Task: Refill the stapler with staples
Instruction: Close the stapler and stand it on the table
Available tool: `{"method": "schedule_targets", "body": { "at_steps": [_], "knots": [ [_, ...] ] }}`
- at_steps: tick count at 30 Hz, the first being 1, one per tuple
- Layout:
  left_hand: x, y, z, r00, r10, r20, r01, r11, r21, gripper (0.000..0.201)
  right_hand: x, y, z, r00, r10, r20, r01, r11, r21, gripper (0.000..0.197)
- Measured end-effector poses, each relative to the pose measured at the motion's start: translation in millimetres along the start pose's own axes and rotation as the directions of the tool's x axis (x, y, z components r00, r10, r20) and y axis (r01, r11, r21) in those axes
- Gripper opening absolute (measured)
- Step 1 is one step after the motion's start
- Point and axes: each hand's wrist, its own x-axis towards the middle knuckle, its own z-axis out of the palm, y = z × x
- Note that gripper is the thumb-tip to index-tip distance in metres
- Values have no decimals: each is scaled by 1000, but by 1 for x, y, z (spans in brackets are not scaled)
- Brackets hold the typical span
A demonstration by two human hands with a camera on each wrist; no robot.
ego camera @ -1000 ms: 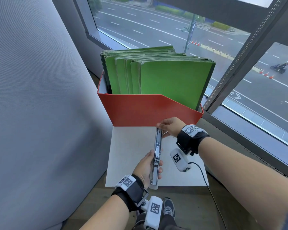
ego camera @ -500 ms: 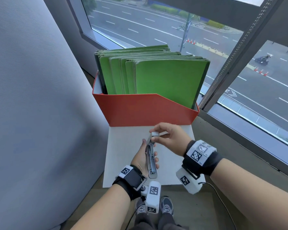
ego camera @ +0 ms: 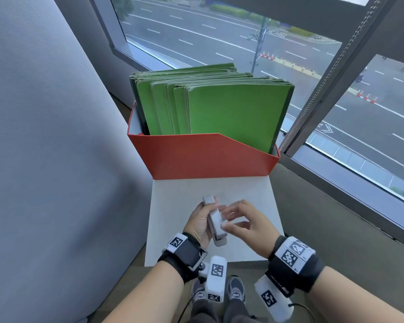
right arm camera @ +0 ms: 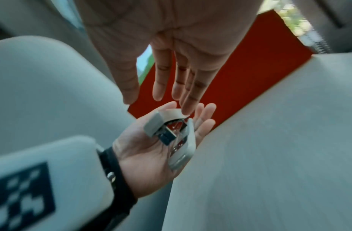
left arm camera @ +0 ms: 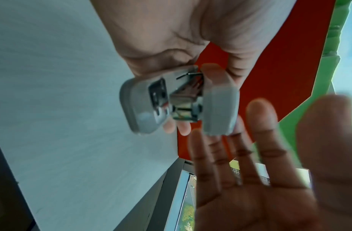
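In the head view my left hand grips a small grey stapler over the white board. The left wrist view shows thumb on one side and fingertips under the other. There the stapler has its cover and base folded close, with the metal staple channel between them. My right hand hovers just right of it, fingers straight and spread, holding nothing. In the right wrist view a right fingertip touches or nearly touches the cover of the stapler. No loose staples are visible.
A red file box packed with green folders stands at the board's far edge. A grey fabric partition walls off the left. A window and dark sill run along the right. My shoes show below the board.
The stapler was stretched out long a second ago. The right hand folded its top over, then let go and opened. Both hands came nearer to me.
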Motion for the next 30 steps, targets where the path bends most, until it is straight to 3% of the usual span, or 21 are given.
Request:
{"method": "schedule_targets", "body": {
  "at_steps": [3, 6, 9, 19, 23, 28, 30],
  "knots": [
    [0, 1, -1, 999, 26, 28, -25, 1000, -17, 22, 2, 16, 3, 961, 264, 78, -272, 953, 131, 22],
    [1, 0, -1, 998, 30, 49, -30, 1000, -6, 26, 3, 24, 11, 920, 336, 203, -389, 848, 360, 12],
    [3, -1, -3, 998, 31, 48, -32, 999, 18, 30, 5, 28, 13, 921, 317, 225, -387, 810, 441, 12],
    [4, 1, -10, 999, 25, 36, -27, 997, 74, 31, 13, 42, 23, 921, 323, 218, -385, 840, 382, 19],
    [6, 7, -19, 993, 108, -37, -88, 929, 358, 23, 26, 34, 29, 912, 357, 202, -409, 834, 372, 23],
    [8, 24, -42, 988, 151, -16, -114, 807, 579, 62, 59, 25, 47, 929, 342, 139, -368, 893, 261, 35],
    [9, 35, -50, 985, 168, -27, -116, 780, 615, 62, 76, 20, 58, 937, 320, 140, -344, 912, 221, 43]
  ]
}}
